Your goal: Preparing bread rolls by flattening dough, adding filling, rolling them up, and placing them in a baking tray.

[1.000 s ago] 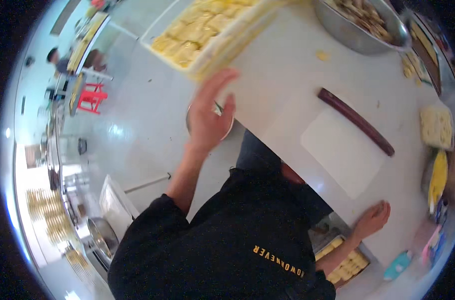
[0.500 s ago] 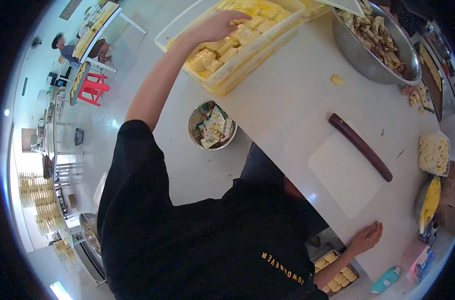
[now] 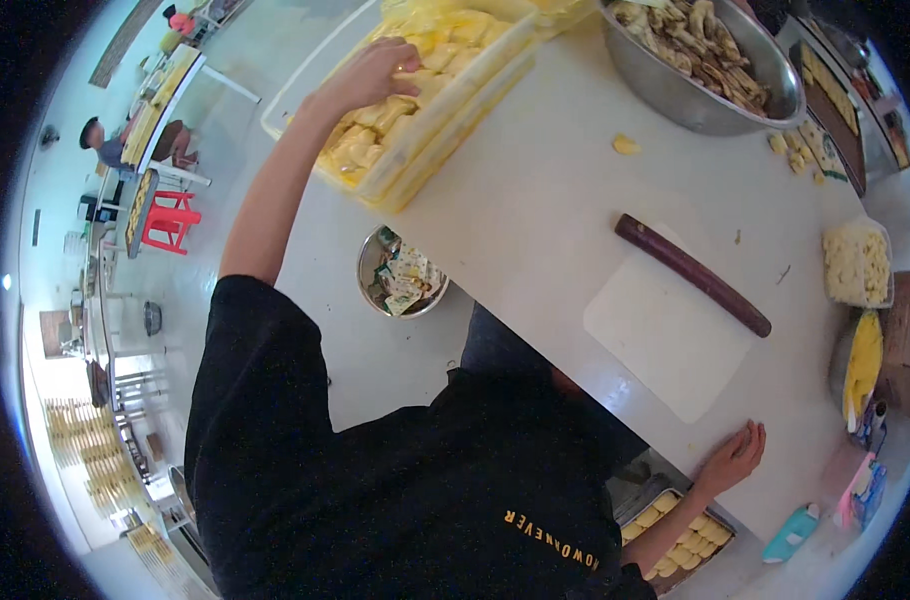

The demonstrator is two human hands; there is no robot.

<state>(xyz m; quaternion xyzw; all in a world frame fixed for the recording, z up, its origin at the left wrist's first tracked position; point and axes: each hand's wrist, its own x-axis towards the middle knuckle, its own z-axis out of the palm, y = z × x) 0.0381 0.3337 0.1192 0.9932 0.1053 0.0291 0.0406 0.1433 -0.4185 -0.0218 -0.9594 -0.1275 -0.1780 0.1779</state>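
My left hand [image 3: 373, 76] is over a translucent plastic tub [image 3: 400, 185] at the far left of the table. Its fingers are bent and apart from the thumb, touching or just above the oily, pale yellow dough pieces [image 3: 360, 148] inside. No lifted piece shows in it. My right hand [image 3: 733, 462] rests near the table's front edge at the right, fingers loosely extended, holding nothing. Between the hands, a dark brown rolling pin [image 3: 693, 275] lies across the upper edge of a white rectangular sheet [image 3: 670, 340].
A steel basin [image 3: 700, 115] of brown, wrinkled strips stands at the back. To the right are a container of pale chunks [image 3: 857, 265], a bowl with yellow filling [image 3: 861, 370] and a turquoise package [image 3: 790, 533]. A metal bin [image 3: 375, 292] and a tray of dough pieces [image 3: 690, 545] sit below table level.
My left hand has drawn back toward the tub's near left side, and its fingers have bent. The right hand stays on the table. The whole view has shifted slightly.
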